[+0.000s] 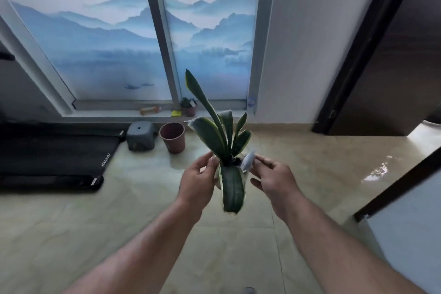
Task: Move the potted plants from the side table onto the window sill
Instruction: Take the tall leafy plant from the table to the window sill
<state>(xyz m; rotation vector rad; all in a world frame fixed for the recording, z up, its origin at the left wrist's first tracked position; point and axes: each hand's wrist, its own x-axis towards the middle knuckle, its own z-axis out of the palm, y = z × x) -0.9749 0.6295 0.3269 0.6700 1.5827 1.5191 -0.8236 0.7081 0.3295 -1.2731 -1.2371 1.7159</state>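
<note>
Two bare hands carry a potted plant (pixel 224 141) above a tiled floor, facing a window sill (pixel 114 114).

Fingers of the left hand (pixel 196 184) and right hand (pixel 274 178) curl around a pale pot, apparently translucent, largely hidden by one drooping leaf; long green, cream-edged leaves rise between them. On the sill beyond stand a small potted plant (pixel 188 106), a yellow item (pixel 176 113) and a bottle (pixel 150 110) lying down. Below it, an empty brown pot (pixel 173 137) and grey stool (pixel 140 135) sit on the floor.

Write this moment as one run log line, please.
stage: carrying | left hand and right hand: grip snake plant pot | window sill: one small plant there
</note>
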